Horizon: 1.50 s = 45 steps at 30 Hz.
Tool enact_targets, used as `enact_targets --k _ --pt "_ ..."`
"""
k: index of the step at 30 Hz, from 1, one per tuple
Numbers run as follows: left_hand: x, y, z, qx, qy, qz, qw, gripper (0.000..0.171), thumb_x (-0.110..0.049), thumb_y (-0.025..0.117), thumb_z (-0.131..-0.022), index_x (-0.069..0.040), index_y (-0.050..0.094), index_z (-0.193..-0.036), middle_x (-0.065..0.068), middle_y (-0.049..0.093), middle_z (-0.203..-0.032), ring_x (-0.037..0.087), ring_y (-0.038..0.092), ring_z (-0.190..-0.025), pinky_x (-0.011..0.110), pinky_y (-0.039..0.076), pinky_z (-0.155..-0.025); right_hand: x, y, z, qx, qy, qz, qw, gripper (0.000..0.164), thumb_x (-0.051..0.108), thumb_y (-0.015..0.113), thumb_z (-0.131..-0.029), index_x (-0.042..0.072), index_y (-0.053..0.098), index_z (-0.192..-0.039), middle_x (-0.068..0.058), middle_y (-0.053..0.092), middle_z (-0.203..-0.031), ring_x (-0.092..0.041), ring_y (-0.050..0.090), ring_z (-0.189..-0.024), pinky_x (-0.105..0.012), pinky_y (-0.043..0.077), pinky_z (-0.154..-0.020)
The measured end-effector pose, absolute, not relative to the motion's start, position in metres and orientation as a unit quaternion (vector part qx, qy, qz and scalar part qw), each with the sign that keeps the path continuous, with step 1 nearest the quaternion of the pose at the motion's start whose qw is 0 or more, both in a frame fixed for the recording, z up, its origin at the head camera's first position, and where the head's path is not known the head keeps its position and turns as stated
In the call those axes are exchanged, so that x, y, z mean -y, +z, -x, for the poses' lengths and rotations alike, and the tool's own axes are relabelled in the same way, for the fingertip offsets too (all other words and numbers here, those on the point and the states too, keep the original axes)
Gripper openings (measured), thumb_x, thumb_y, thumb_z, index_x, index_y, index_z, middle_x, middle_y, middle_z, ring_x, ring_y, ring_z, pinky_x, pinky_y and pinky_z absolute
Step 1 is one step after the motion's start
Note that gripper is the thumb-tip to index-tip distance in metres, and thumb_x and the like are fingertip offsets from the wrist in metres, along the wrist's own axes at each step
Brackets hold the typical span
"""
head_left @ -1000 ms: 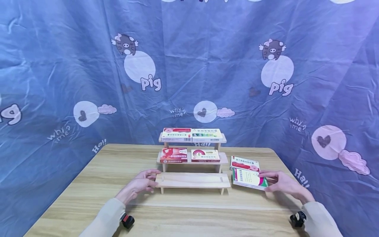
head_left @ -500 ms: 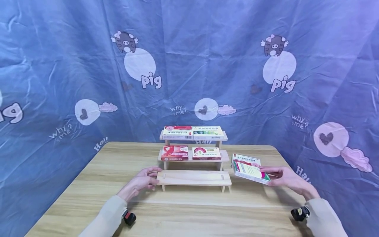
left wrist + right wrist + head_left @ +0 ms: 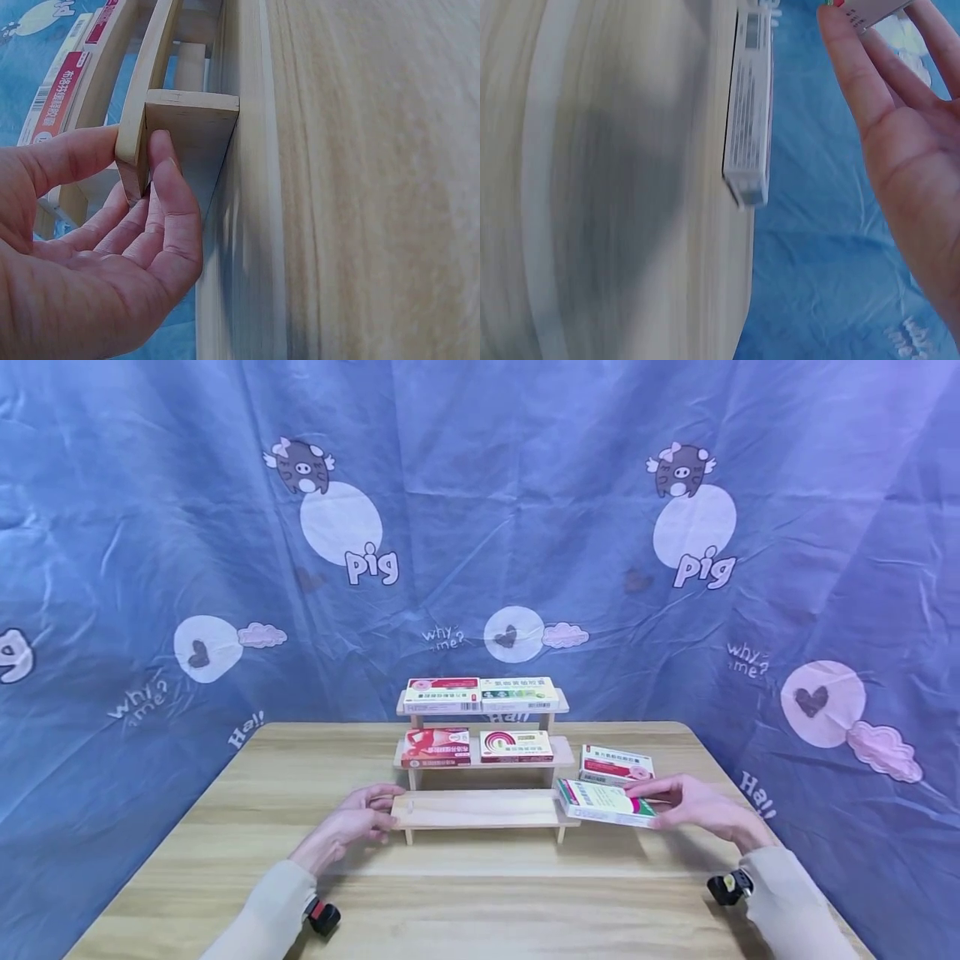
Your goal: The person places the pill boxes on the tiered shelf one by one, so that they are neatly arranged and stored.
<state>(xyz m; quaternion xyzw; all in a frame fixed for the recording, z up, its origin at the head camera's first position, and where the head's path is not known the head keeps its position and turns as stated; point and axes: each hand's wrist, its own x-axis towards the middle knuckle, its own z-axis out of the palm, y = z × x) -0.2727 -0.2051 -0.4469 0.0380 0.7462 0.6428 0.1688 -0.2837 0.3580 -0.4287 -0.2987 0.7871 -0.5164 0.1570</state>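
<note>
The right hand [image 3: 693,810] has its grip pinching a green-and-white box [image 3: 600,802] at the right end of the lowest shelf [image 3: 472,808]; whether box and shelf touch is hard to tell. The left hand [image 3: 347,825] pinches the shelf's left end.

Stepped display rack [image 3: 480,808]: smooth, matt pale wood. Medicine boxes [image 3: 600,799]: smooth printed card. Table [image 3: 480,914]: wood-grained surface. Backdrop [image 3: 450,527]: creased cloth.
</note>
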Motion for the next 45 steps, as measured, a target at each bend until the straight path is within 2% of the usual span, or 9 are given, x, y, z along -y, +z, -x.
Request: enact_targets --k 3,5,12,19,26,31,33,39,45 --pt "0.205 -0.447 0.271 -0.748 0.641 -0.036 0.166 0.065 0.005 0.066 -0.081 0.002 0.042 -0.142 0.03 0.04 -0.143 0.019 0.062 -0.09 0.034 0.057 -0.072 -0.346 -0.429 0.286 -0.792 -0.51 0.298 0.159 0.05 0.001 0.072 -0.083 -0.011 0.057 -0.129 -0.029 0.049 -0.141 0.0 0.059 -0.116 -0.015 0.047 -0.097" --pt "0.205 -0.448 0.27 -0.749 0.641 -0.032 0.164 0.065 0.005 0.066 -0.081 0.002 0.043 -0.142 0.029 0.043 -0.141 0.019 0.062 -0.089 0.034 0.057 -0.071 -0.339 -0.429 0.287 -0.798 -0.501 0.298 0.154 0.05 0.003 0.074 -0.082 -0.009 0.058 -0.128 -0.036 0.045 -0.139 0.002 0.058 -0.117 -0.015 0.047 -0.098" --pt "0.205 -0.448 0.268 -0.749 0.641 -0.03 0.166 0.066 0.006 0.065 -0.08 0.002 0.043 -0.142 0.028 0.045 -0.139 0.019 0.062 -0.087 0.034 0.057 -0.071 -0.318 -0.429 0.288 -0.799 -0.494 0.316 0.137 0.049 0.008 0.077 -0.08 -0.006 0.063 -0.125 -0.031 0.051 -0.137 0.002 0.058 -0.117 -0.016 0.047 -0.099" --pt "0.204 -0.448 0.267 -0.746 0.643 -0.045 0.167 0.065 0.006 0.065 -0.081 0.003 0.042 -0.142 0.029 0.044 -0.139 0.019 0.061 -0.087 0.034 0.057 -0.07 -0.308 -0.431 0.288 -0.793 -0.503 0.306 0.154 0.049 0.006 0.076 -0.08 -0.004 0.062 -0.126 -0.031 0.051 -0.138 -0.005 0.062 -0.114 -0.02 0.052 -0.093" --pt "0.204 -0.449 0.268 -0.745 0.644 -0.043 0.167 0.064 0.006 0.065 -0.08 0.003 0.043 -0.141 0.025 0.049 -0.133 0.019 0.061 -0.086 0.032 0.057 -0.069 -0.298 -0.43 0.288 -0.795 -0.503 0.304 0.152 0.051 0.009 0.078 -0.078 -0.002 0.064 -0.126 -0.033 0.043 -0.144 0.007 0.053 -0.12 -0.013 0.044 -0.1" --pt "0.205 -0.449 0.27 -0.746 0.643 -0.035 0.167 0.065 0.006 0.066 -0.079 0.002 0.044 -0.14 0.024 0.051 -0.131 0.019 0.062 -0.085 0.032 0.057 -0.069 -0.285 -0.429 0.287 -0.824 -0.472 0.288 0.125 0.052 0.016 0.082 -0.075 0.008 0.067 -0.125 -0.027 0.046 -0.145 0.011 0.049 -0.121 -0.011 0.043 -0.099" --pt "0.205 -0.448 0.271 -0.747 0.643 -0.035 0.168 0.065 0.006 0.065 -0.079 0.002 0.044 -0.141 0.024 0.052 -0.131 0.018 0.062 -0.084 0.032 0.058 -0.069 -0.281 -0.429 0.288 -0.84 -0.45 0.283 0.111 0.051 0.02 0.083 -0.075 0.013 0.069 -0.124 -0.023 0.049 -0.145 0.005 0.048 -0.126 -0.011 0.042 -0.099" --pt "0.205 -0.446 0.271 -0.745 0.643 -0.042 0.172 0.065 0.006 0.065 -0.081 0.003 0.042 -0.141 0.024 0.052 -0.131 0.018 0.062 -0.085 0.031 0.057 -0.069 -0.269 -0.426 0.29 -0.85 -0.435 0.279 0.104 0.05 0.022 0.084 -0.074 0.02 0.07 -0.121 -0.014 0.053 -0.144 -0.035 0.041 -0.138 -0.012 0.041 -0.1" --pt "0.205 -0.446 0.272 -0.743 0.646 -0.04 0.172 0.064 0.006 0.065 -0.081 0.002 0.042 -0.141 0.021 0.054 -0.129 0.017 0.062 -0.085 0.03 0.057 -0.068 -0.258 -0.422 0.289 -0.845 -0.444 0.274 0.116 0.051 0.024 0.084 -0.073 0.021 0.07 -0.121 -0.013 0.054 -0.144 -0.037 0.042 -0.137 -0.013 0.041 -0.101"
